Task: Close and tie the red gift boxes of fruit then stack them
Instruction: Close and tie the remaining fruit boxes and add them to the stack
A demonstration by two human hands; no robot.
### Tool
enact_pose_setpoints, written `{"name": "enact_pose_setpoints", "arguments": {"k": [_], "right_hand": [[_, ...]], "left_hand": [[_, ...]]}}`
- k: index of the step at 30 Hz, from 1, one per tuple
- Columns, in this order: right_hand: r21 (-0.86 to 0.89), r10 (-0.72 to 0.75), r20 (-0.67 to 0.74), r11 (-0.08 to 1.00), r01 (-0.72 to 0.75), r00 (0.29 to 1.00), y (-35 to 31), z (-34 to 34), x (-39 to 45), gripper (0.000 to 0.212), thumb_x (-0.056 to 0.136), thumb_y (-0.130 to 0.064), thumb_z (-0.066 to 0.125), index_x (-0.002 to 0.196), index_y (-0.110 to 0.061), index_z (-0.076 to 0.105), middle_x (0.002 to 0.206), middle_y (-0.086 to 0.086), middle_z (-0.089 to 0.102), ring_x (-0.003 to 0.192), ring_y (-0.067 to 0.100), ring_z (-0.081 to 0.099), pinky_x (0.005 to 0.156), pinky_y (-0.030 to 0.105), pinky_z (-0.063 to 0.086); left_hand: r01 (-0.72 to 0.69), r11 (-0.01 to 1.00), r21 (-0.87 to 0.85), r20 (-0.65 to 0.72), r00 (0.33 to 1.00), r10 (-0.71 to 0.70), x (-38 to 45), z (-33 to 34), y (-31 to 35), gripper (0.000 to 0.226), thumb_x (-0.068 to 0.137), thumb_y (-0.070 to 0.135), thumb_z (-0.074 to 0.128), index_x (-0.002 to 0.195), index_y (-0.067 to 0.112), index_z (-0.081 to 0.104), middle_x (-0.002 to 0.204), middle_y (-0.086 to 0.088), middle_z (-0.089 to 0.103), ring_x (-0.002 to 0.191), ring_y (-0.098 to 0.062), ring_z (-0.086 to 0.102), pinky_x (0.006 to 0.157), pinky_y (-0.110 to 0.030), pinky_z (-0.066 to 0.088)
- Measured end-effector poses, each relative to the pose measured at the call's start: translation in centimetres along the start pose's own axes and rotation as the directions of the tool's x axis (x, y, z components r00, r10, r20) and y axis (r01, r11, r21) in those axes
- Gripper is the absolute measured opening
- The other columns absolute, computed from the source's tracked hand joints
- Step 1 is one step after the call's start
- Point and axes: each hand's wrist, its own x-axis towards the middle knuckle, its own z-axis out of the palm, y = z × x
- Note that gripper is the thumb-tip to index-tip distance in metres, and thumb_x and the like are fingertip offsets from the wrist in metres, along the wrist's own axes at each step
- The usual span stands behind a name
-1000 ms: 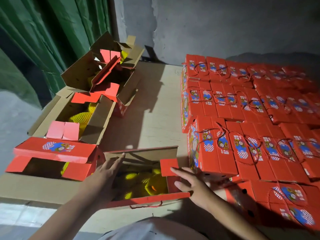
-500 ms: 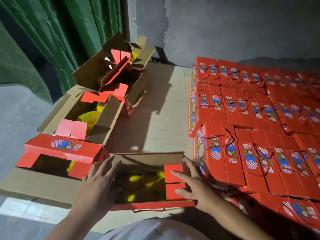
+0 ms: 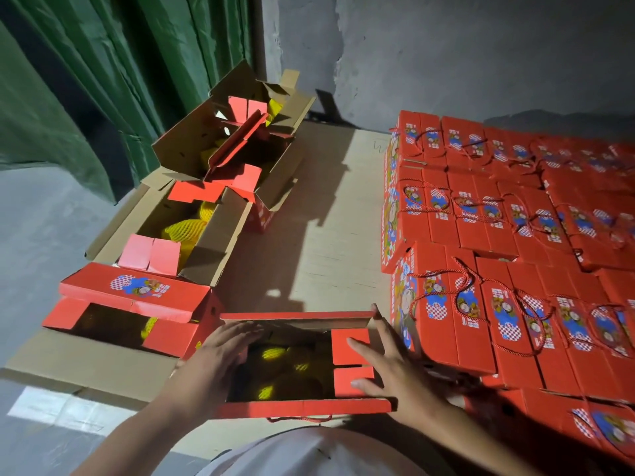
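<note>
An open red gift box [image 3: 302,405] lies right in front of me, with yellow netted fruit [image 3: 275,353] showing inside. My left hand [image 3: 220,352] lies flat over the box's left end, fingers spread and pointing right. My right hand [image 3: 388,359] presses down the two small red end flaps [image 3: 350,341] at the right end, fingers apart. The long far flap [image 3: 295,317] stands up, and a red cord hangs below the near edge. A large stack of closed, tied red boxes [image 3: 515,235] fills the right side.
Three more open boxes with fruit sit at the left: one red box [image 3: 134,297] beside my left hand, a second [image 3: 185,231] behind it, a third [image 3: 247,146] farther back. All rest on a pale wooden board [image 3: 323,218]. Green curtain and grey wall stand behind.
My right hand has pushed the second end flap down flat, so both right flaps now lie folded in. My left hand slid rightward onto the box's left end.
</note>
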Motion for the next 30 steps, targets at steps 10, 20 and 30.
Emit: {"name": "enact_pose_setpoints", "arguments": {"k": [10, 20, 30], "right_hand": [[0.139, -0.007, -0.035, 0.99, 0.012, 0.999, 0.9, 1.2, -0.2, 0.07, 0.095, -0.043, 0.068, 0.155, -0.048, 0.032, 0.164, -0.014, -0.031, 0.151, 0.0, -0.027, 0.115, 0.009, -0.013], [0.285, 0.086, 0.037, 0.954, -0.093, 0.996, 1.4, 1.7, -0.2, 0.066, 0.094, -0.053, 0.066, 0.151, -0.057, 0.033, 0.166, -0.019, -0.023, 0.154, 0.005, -0.021, 0.127, 0.042, 0.002], [0.383, 0.093, -0.06, 0.922, -0.064, 0.994, 2.2, 2.9, -0.4, 0.066, 0.091, -0.047, 0.073, 0.148, -0.053, 0.04, 0.164, -0.015, 0.015, 0.153, -0.006, 0.007, 0.124, 0.021, 0.01]], "left_hand": [[0.06, 0.901, -0.429, -0.014, 0.997, -0.074, 0.0, 0.2, 0.0, 0.065, 0.104, -0.008, 0.041, 0.134, 0.046, 0.06, 0.138, 0.026, 0.058, 0.132, 0.004, 0.051, 0.105, -0.021, 0.048], [0.327, 0.284, -0.902, 0.222, 0.912, -0.346, 0.6, 1.9, -0.6, 0.048, 0.099, -0.016, 0.037, 0.119, 0.01, 0.072, 0.119, -0.011, 0.073, 0.113, -0.031, 0.069, 0.088, -0.038, 0.06], [0.005, 0.996, 0.088, -0.024, 1.0, -0.003, -2.0, 2.8, -4.1, 0.072, 0.08, 0.014, 0.084, 0.144, 0.033, 0.055, 0.15, 0.02, 0.044, 0.144, -0.008, 0.036, 0.113, -0.036, 0.043]]}}
